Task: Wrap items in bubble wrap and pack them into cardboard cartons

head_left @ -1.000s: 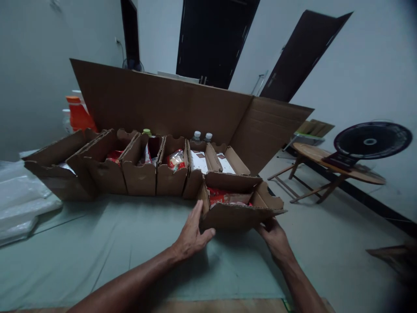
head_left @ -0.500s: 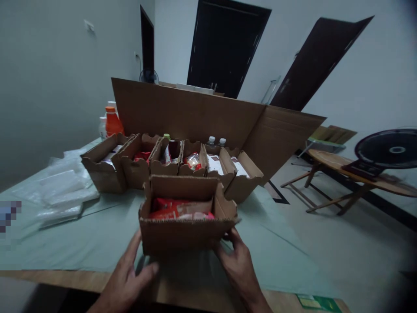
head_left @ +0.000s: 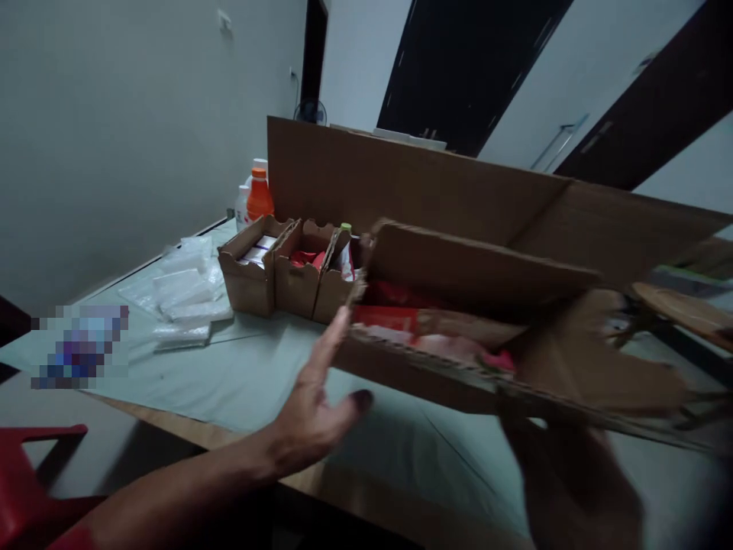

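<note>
Above the near table edge, a cardboard box point(head_left: 492, 336) of red packets point(head_left: 401, 317) hangs tilted and blurred.

Underneath it, the right hand point(head_left: 573, 481) grips the box's near wall from below, fingers closed on the cardboard. Beside its left corner, the left hand point(head_left: 318, 405) is spread open, fingertips just touching or nearly so. Held by one hand at a slant, the box could tip and spill its packets onto the green table cover point(head_left: 240, 374), or strike the row of small boxes point(head_left: 286, 267) behind.

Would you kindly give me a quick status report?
Left hand open beside cardboard box. Right hand under box, grip blurred. Nothing in the way.
</note>
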`<state>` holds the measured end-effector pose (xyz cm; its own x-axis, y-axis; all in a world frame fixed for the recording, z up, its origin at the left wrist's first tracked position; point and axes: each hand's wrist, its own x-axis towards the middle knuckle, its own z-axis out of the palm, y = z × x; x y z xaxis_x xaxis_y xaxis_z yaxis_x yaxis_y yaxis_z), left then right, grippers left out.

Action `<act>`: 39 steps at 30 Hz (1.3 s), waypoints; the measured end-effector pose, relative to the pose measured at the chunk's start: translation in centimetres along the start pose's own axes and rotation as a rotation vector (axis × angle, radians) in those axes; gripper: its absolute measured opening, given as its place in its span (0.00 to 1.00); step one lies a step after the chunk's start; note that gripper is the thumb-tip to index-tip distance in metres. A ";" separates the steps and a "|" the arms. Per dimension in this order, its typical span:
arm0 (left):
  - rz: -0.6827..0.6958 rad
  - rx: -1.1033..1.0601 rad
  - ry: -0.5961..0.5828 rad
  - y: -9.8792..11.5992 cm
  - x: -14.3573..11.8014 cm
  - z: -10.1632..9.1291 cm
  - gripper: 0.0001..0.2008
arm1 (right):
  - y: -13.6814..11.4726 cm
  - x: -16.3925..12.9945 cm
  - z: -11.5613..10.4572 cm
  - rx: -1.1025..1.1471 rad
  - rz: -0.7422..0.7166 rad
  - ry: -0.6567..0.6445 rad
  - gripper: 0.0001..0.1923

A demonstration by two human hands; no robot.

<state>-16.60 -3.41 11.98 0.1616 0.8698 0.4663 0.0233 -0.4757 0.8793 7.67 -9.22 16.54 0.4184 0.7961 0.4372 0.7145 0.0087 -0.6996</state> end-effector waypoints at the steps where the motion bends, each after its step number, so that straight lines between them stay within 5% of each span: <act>1: -0.053 -0.012 0.036 0.0 -0.9 -1.3 0.38 | -0.6 -0.1 1.0 0.055 -0.021 -0.047 0.18; 5: -0.128 -0.029 0.169 1.0 0.9 -4.6 0.36 | -4.0 3.1 4.5 0.222 -0.174 -0.157 0.16; 9: 0.027 0.016 0.170 1.5 5.1 -2.3 0.40 | -4.0 6.1 3.7 0.239 -0.202 0.009 0.15; 13: 0.083 0.127 0.039 -0.1 2.6 1.5 0.43 | 0.8 3.6 1.0 0.053 0.031 0.085 0.23; 18: -0.059 0.139 -0.018 -4.2 -5.2 4.0 0.46 | 7.0 -1.2 0.8 0.067 0.184 -0.069 0.27; 21: -0.112 0.123 -0.059 -6.0 -7.6 6.1 0.46 | 10.0 -1.8 0.7 0.120 0.237 -0.115 0.26; 33: -0.025 -0.031 -0.514 -6.6 -11.0 21.6 0.59 | 24.4 0.5 -7.2 0.250 0.362 0.149 0.36; 36: -0.067 -0.113 -0.696 -7.4 -11.6 23.5 0.54 | 26.6 -1.0 -8.8 0.221 0.383 0.153 0.37; 39: -0.038 -0.174 -0.814 -8.2 -11.4 23.1 0.50 | 27.6 -4.6 -9.8 0.280 0.457 0.038 0.35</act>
<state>4.16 -12.44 -2.78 0.8283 0.4859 0.2789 -0.0992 -0.3627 0.9266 30.93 -18.55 0.77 0.6753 0.7343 0.0688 0.2801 -0.1691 -0.9450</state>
